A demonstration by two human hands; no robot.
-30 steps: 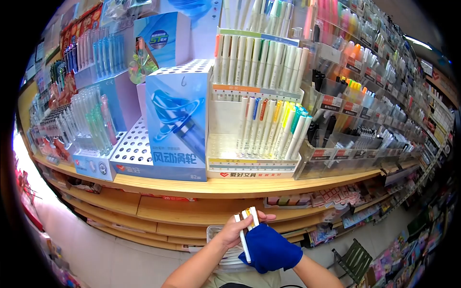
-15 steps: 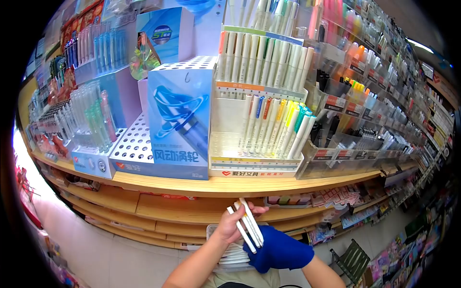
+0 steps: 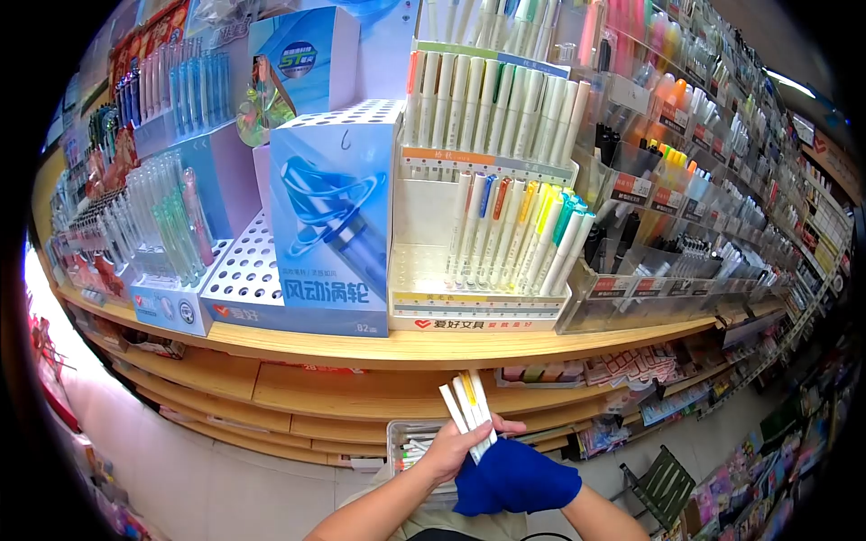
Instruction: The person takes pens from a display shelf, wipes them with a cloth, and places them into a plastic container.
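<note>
Left hand (image 3: 451, 449), bottom centre of frame, closed around a small bunch of white pens (image 3: 469, 406). Thumb lies across the front of the barrels, other fingers behind, their tips showing just right of the bunch. Pens tilt a little, upper ends fanned toward upper left; one has a yellow mark near its top. Lower ends run down to the blue cloth (image 3: 519, 478). Right forearm (image 3: 600, 514) enters from lower right; right hand is covered by the cloth, so cannot tell whether it is wide, narrow or gripping. Cloth sits just below and right of the left hand.

Clear tub (image 3: 391, 444) is partly hidden behind the left hand and forearm, bottom centre; more pens inside, some with green or orange on them.

Above, wooden shelf (image 3: 433, 349) crosses mid-frame. On it, right of centre, tiered white display (image 3: 419, 270): bottom tier has capped markers (image 3: 492, 239) grouped toward its right side, caps including blue, red-brown, yellow and teal. Blue box (image 3: 334, 207) stands just left of the display. Clear trays (image 3: 586, 311) of pens fill the right side. Clear-barrelled pens (image 3: 153, 203) at left. Green folding stool (image 3: 663, 487) on floor, lower right.
</note>
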